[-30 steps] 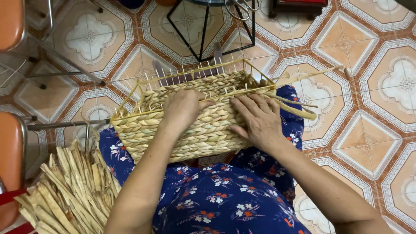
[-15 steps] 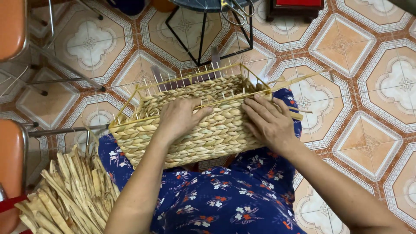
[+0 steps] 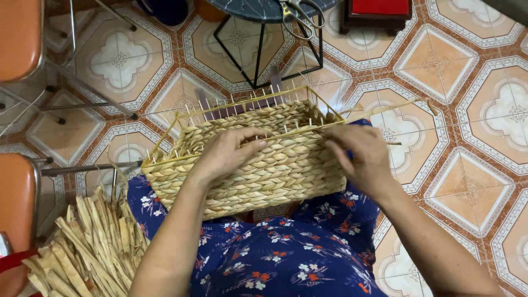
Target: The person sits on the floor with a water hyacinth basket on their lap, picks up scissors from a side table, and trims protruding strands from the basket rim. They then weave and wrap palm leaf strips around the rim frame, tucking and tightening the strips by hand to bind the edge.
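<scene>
The left hand covers a part of the near wall of the woven basket, and its fingertips go over the rim, so what they touch inside is hidden; the basket's bottom edge hides the knees under it. The right hand covers the basket's right corner, and it is not possible to tell if its fingers pinch the thin straw strand there. The bundle of dry straw strips is cut by the bottom edge, the orange chairs by the left edge, and the scissors on the dark table by the top edge.
</scene>
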